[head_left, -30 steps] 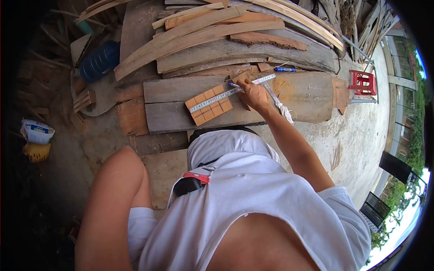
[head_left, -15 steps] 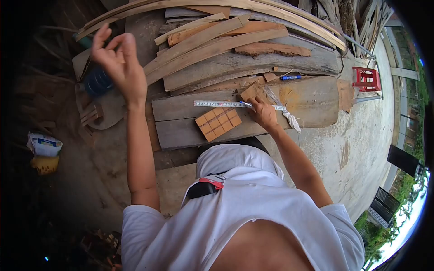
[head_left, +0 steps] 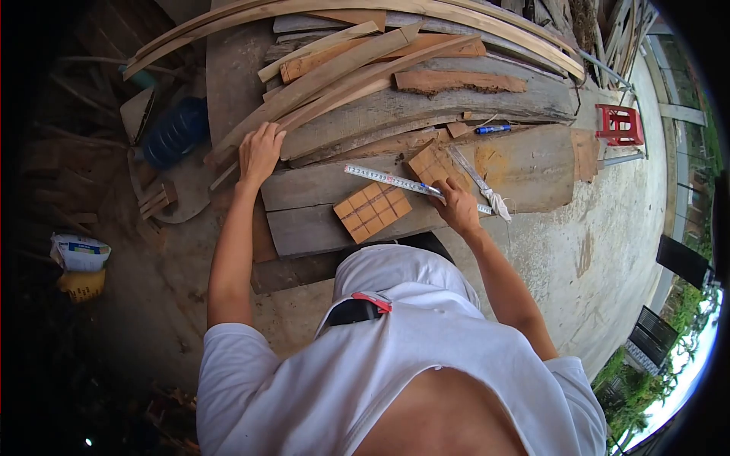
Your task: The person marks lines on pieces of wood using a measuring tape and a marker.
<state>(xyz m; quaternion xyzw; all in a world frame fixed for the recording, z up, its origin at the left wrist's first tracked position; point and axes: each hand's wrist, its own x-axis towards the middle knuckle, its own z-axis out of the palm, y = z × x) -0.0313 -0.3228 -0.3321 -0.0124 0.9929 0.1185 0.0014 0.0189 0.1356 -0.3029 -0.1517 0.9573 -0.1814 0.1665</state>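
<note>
My left hand (head_left: 261, 154) is closed round the near end of a long wooden strip (head_left: 380, 74), which lies tilted on the stacked boards. In my right hand (head_left: 458, 207) are a white ruler (head_left: 380, 177) with printed numbers and a blue pen (head_left: 431, 188). The ruler slants over the plank bench (head_left: 304, 228). Just below it sits a wooden block (head_left: 372, 211) marked with a dark grid. A second gridded block (head_left: 432, 162) lies beyond the right hand. Beside that is a metal blade-like tool (head_left: 471, 171) with white cloth tied round one end.
A blue marker (head_left: 493, 129) and small wood scraps lie at the bench's back. Boards (head_left: 342, 121) are piled beyond. On the left are a blue water bottle (head_left: 175, 133) and a white bag (head_left: 80, 252). A red stool (head_left: 620, 125) stands on the right.
My left hand has come down from the air and taken hold of the wooden strip, which has tilted. My right hand has moved slightly nearer me, and the ruler now slants.
</note>
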